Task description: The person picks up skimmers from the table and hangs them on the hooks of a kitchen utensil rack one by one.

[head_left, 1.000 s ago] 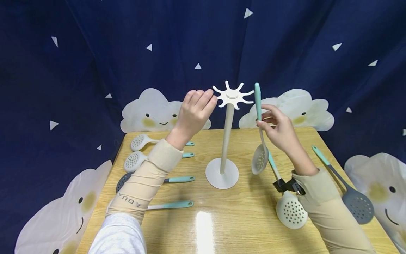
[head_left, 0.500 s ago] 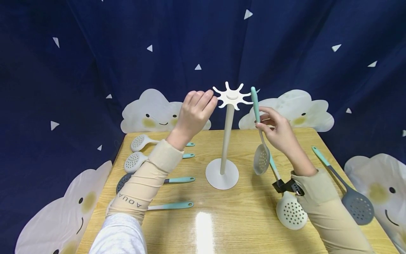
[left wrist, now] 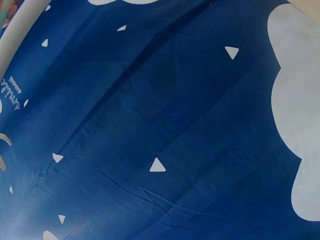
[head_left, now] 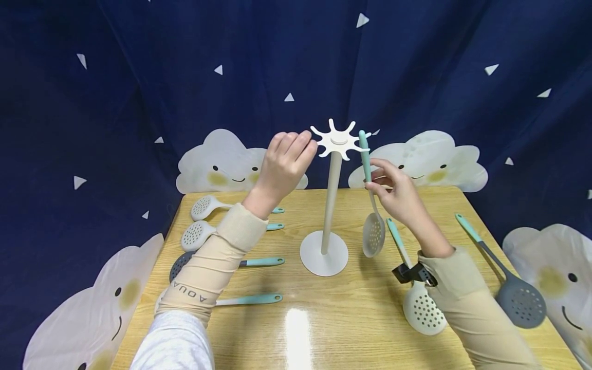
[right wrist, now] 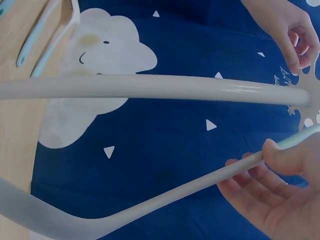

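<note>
A white utensil stand [head_left: 331, 200] with a round base and a star-shaped crown of hooks rises from the table. My left hand [head_left: 288, 159] is at the crown's left side; in the right wrist view its thumb and finger pinch a hook. My right hand [head_left: 393, 191] pinches a light grey skimmer [head_left: 373, 236] low on its mint handle, perforated head hanging down. The handle's top overlaps the crown's right hooks in the head view; whether it touches them I cannot tell. In the right wrist view the skimmer's shank [right wrist: 185, 190] runs below the pole.
Right of the stand lie a white skimmer [head_left: 424, 311] and a dark grey slotted turner [head_left: 522, 300]. Several mint-handled utensils, including a white skimmer [head_left: 195, 235], lie at left, partly behind my left forearm. A blue curtain [head_left: 259, 61] hangs behind the wooden table [head_left: 351, 329].
My right hand has moved the skimmer left, bringing its handle top from beside the crown to overlapping the right hooks. My left hand has stayed in place.
</note>
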A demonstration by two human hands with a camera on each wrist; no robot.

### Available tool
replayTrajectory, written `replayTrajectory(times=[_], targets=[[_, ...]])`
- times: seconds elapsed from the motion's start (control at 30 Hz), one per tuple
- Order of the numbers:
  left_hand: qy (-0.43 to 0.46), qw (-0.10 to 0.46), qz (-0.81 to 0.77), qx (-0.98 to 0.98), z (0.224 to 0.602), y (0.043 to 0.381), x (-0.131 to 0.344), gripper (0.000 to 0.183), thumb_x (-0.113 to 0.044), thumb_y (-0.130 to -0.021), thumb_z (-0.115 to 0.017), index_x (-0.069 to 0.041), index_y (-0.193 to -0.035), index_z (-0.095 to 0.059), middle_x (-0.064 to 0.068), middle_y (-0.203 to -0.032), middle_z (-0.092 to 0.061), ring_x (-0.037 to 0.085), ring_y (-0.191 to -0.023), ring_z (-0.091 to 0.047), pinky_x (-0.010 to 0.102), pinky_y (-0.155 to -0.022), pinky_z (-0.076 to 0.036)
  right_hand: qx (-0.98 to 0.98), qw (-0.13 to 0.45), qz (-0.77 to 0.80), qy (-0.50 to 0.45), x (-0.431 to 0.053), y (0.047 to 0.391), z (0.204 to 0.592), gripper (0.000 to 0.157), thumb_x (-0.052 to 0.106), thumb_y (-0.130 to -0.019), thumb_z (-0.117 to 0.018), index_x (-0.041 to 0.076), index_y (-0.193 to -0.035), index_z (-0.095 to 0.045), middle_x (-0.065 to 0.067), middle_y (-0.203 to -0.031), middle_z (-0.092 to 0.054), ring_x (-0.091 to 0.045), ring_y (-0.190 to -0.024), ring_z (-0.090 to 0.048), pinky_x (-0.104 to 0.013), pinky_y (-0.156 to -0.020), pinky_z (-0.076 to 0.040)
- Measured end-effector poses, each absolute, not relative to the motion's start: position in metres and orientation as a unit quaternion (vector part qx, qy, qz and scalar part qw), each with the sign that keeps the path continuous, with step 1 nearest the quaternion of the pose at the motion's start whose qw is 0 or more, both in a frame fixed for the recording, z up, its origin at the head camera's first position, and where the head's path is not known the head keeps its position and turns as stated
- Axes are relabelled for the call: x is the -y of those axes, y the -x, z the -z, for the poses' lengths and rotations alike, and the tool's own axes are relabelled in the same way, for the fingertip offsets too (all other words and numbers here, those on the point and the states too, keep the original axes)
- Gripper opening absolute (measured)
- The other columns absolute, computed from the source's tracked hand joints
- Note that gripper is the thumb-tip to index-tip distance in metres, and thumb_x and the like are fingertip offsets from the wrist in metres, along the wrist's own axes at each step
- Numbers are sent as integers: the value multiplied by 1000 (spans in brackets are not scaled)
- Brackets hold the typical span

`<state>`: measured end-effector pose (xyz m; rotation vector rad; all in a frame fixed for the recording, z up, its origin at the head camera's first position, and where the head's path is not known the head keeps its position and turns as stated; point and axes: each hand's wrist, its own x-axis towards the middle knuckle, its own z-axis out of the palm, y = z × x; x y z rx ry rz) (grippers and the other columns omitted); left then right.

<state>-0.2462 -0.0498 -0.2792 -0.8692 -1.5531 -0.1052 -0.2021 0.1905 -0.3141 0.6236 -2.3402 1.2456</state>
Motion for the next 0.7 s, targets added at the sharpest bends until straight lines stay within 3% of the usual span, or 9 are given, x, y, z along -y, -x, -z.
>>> replayTrajectory(times=[0.2, 0.3, 0.57, 0.7], targets=[[382, 630, 49, 675, 279, 246, 50, 6, 0, -86, -55, -3, -85, -60, 10, -91, -60, 25, -79, -53, 34, -73, -43, 824, 213, -470, -233, -184, 204, 318, 42, -15, -77, -62, -6, -117, -53, -22, -85, -62, -5, -74, -59, -9, -69, -47], [383, 630, 52, 674, 279, 246, 50, 6, 0, -86, -55, -4, -85, -60, 10, -91, -60, 25, -79, -52, 34, -73, -43, 823, 210, -473, -234, -182, 205, 320, 41, -14, -78, -62, -6, -117, -52, -22, -84, -63, -2, -73, -58, -9, -68, -47], [384, 630, 57, 672, 279, 246, 49, 5, -1, -86, -56, -3, -85, -60, 11, -91, -61, 25, -79, -52, 35, -72, -43, 820, 202, -484, -229, -176, 207, 326, 43, -12, -80, -60, -5, -122, -49, -22, -86, -63, -31, -74, -64, -11, -66, -48], [385, 632, 59, 670, 280, 247, 49, 5, -1, -86, -56, -3, -85, -60, 11, -91, -61, 25, -79, -52, 35, -72, -43, 813, 204, -493, -232, -174, 209, 330, 44, -11, -81, -59, -4, -122, -49, -23, -88, -63, -34, -76, -64, -10, -67, -48]])
